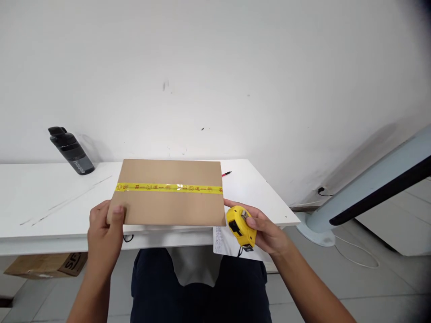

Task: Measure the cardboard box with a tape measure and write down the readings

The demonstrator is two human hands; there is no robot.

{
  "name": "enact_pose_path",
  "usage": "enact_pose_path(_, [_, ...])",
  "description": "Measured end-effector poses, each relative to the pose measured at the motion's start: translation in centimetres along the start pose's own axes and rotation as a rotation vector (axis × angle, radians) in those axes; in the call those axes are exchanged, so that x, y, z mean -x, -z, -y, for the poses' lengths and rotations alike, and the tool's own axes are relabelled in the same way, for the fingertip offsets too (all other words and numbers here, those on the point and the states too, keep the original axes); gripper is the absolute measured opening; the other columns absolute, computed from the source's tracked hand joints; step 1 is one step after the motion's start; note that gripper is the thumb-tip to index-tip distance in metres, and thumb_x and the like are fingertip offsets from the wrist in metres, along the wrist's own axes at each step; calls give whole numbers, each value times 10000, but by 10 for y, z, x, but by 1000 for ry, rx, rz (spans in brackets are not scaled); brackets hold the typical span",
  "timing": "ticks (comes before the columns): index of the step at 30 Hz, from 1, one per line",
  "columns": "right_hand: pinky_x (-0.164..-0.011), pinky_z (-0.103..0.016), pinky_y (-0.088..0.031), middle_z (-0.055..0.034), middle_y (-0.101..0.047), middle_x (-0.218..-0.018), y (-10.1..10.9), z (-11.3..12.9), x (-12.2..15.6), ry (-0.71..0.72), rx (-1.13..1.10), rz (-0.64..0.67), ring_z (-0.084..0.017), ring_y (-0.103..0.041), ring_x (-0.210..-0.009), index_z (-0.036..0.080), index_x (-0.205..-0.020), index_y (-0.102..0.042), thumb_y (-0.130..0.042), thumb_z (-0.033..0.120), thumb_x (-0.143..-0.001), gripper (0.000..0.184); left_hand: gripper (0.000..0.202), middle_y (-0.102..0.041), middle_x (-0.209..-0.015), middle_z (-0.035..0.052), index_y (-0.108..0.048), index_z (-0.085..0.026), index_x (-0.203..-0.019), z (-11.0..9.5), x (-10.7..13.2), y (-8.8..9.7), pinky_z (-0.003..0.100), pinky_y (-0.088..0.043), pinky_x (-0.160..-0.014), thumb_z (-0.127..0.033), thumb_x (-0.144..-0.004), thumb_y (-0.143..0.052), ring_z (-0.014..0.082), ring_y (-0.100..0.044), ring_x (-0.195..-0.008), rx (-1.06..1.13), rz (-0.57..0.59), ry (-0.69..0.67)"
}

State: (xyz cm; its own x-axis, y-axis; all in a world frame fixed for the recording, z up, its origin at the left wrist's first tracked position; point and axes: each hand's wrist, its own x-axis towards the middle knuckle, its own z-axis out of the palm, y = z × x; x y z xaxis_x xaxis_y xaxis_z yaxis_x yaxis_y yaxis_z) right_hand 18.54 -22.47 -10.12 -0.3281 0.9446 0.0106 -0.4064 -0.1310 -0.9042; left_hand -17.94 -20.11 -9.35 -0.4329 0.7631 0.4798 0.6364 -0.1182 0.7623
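Note:
My left hand [105,229] grips the near left corner of a brown cardboard box [175,208], thumb on top. Yellow tape [198,189] printed with red characters and smiley faces runs across the box from side to side. In my right hand [267,231] is a yellow and black tape measure [241,226], with a small black strap hanging below it. Its blade is not seen drawn out. The right index finger reaches to the box's right side; its tip is partly hidden. A sheet of paper [220,244] with writing sticks out over the table's front edge, below the tape measure.
The white table [262,190] stands against the wall. A dark water bottle [72,151] is at the back left, and a red and black pen [227,173] lies partly behind the box. Another carton [40,265] sits under the table. A tall fan-like appliance [363,188] stands at right.

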Motion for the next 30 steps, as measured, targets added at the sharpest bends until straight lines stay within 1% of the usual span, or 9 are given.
enact_pose_path(4, [-636,-265,-521,-60,-762,-914,-6,2,1,-16,-18,-10,-189,-684,-740,199,-1382,-649,-897,473,-670,802,506,-653,-1226,87,-696,-192,-1071,-11,-33,-3,545,-430,-1127,-623,-940,-464,319,-565,-1237,24,62,62])
enact_pose_path(8, [-661,-250,-519,-41,-739,-892,-19,-10,5,-106,-30,112,-159,-670,-744,208,-1366,-662,-910,453,-685,765,567,-715,-1070,52,-699,-128,-1073,-23,-89,-14,578,-504,-1021,-636,-909,-511,340,-639,-1110,39,269,122])
enact_pose_path(11, [-726,-272,-529,-34,-734,-934,-29,-31,13,-139,6,229,-158,-673,-793,247,-1383,-645,-912,410,-705,747,553,-664,-1264,113,-658,-97,-1197,-33,-109,-22,564,-478,-1054,-557,-934,-498,355,-599,-1213,-9,204,-8])
enact_pose_path(15, [-678,-255,-502,-9,-711,-924,-34,-44,25,-51,15,240,-134,-643,-723,303,-1421,-596,-909,408,-712,783,495,-558,-1444,135,-577,-178,-1340,-52,-61,-18,514,-337,-1200,-489,-969,-475,307,-449,-1410,-43,21,-372])
enact_pose_path(18, [-674,-283,-514,-19,-711,-913,-30,-33,21,34,24,11,-177,-659,-740,315,-1574,-373,-901,481,-701,1033,410,-684,-1283,67,-610,-288,-1287,-63,10,-13,558,-397,-1137,-516,-957,-528,308,-601,-1226,-189,146,-759])
enact_pose_path(20, [-678,-294,-517,-23,-712,-910,-26,-23,11,75,42,-138,-196,-658,-757,300,-1625,-230,-878,501,-720,1131,496,-690,-1291,90,-590,-262,-1337,-66,48,-15,570,-419,-1105,-539,-925,-583,348,-607,-1211,-285,125,-874])
enact_pose_path(22, [-640,-275,-499,-22,-701,-886,-22,-18,-1,76,38,-183,-183,-633,-722,260,-1608,-291,-862,518,-725,1083,533,-670,-1320,124,-571,-211,-1366,-66,68,-22,517,-490,-1040,-486,-914,-631,366,-572,-1272,-293,74,-897])
enact_pose_path(26, [-665,-273,-496,-27,-706,-914,-19,-27,-8,20,86,-92,-178,-643,-756,261,-1544,-413,-867,492,-727,963,490,-661,-1323,133,-570,-193,-1374,-56,56,-27,449,-564,-1000,-362,-922,-655,338,-552,-1329,-198,66,-918])
enact_pose_path(30, [-736,-306,-521,-30,-719,-951,-15,-35,11,-6,170,-63,-185,-663,-799,289,-1436,-542,-856,486,-753,777,530,-586,-1465,77,-505,-310,-1465,-35,13,-9,438,-579,-1029,-409,-955,-608,311,-497,-1414,-127,360,-940])
